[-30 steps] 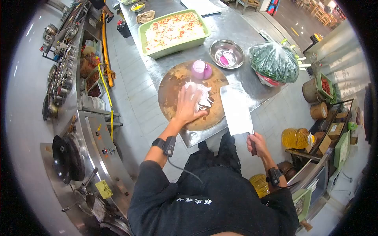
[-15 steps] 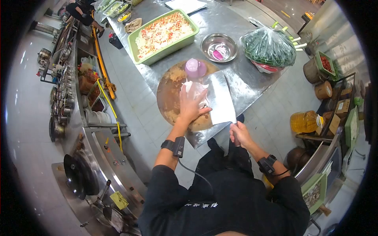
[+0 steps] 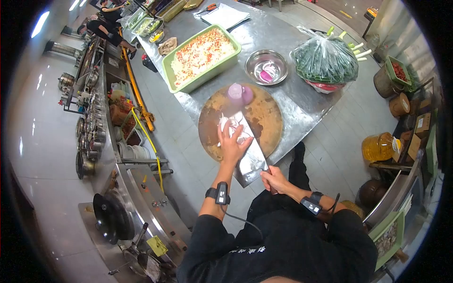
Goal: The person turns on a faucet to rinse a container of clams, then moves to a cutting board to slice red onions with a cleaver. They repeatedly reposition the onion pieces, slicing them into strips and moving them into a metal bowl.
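The slices (image 3: 234,123) lie in a loose heap on the left half of the board (image 3: 266,115), under the left hand (image 3: 231,149). Its fingers are spread and bent over them, with the thumb beside the cleaver (image 3: 254,159), which seems to keep the heap together against the blade. The right hand (image 3: 275,180) is wrapped round the handle, close to the blade, probably for firm control; the blade slants across the board, and I cannot tell how far it reaches beneath the slices. Two onion pieces (image 3: 240,94) sit at the board's far edge, apart from the blade, perhaps to leave working room. Just beyond, a bowl (image 3: 280,65) holds more onion, within easy reach. A tub (image 3: 212,70) of chopped white and red food stands beyond the board to the left, and a bag (image 3: 325,59) of greens to the right, both on the bench (image 3: 304,111)
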`<state>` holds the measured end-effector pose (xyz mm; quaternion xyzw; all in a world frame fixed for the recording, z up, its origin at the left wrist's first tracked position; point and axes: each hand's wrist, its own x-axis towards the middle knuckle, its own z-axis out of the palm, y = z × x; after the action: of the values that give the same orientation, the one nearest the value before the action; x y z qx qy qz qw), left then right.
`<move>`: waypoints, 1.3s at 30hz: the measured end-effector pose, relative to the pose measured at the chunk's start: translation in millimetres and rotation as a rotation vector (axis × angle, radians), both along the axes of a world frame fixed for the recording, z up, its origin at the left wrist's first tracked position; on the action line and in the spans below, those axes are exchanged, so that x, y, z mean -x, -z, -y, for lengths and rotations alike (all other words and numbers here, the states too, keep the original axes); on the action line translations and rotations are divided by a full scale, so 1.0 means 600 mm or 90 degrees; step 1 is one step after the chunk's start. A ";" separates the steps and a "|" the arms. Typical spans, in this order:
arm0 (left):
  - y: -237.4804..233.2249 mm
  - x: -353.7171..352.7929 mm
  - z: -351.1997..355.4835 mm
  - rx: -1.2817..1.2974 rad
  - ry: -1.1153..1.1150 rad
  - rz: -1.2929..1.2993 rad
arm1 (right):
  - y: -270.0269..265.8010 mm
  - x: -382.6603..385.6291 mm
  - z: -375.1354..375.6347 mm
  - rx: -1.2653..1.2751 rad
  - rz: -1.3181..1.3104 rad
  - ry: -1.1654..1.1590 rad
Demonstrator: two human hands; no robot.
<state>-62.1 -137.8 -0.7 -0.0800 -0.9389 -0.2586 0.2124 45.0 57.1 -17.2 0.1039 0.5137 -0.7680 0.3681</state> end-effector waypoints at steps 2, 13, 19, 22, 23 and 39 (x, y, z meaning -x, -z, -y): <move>-0.019 -0.002 -0.012 0.007 -0.003 -0.013 | -0.008 0.000 -0.013 0.023 -0.007 -0.013; -0.152 0.219 -0.152 -0.024 0.163 -0.122 | -0.128 0.145 -0.102 0.053 -0.057 0.143; -0.091 0.384 -0.223 -0.160 0.112 -0.088 | -0.185 0.308 -0.168 -0.035 -0.082 0.117; -0.043 0.426 -0.245 -0.176 0.035 -0.054 | -0.167 0.350 -0.194 -0.102 -0.100 0.099; -0.030 0.440 -0.250 -0.183 0.020 -0.042 | -0.166 0.359 -0.204 -0.116 -0.093 0.093; 0.004 0.482 -0.231 -0.163 -0.026 0.068 | -0.221 0.364 -0.286 -0.401 -0.297 0.043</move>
<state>-351.3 0.6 -2.9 -0.0194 -0.9095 -0.3759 0.1761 -173.1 228.7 115.2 0.0509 0.7903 -0.5875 0.1662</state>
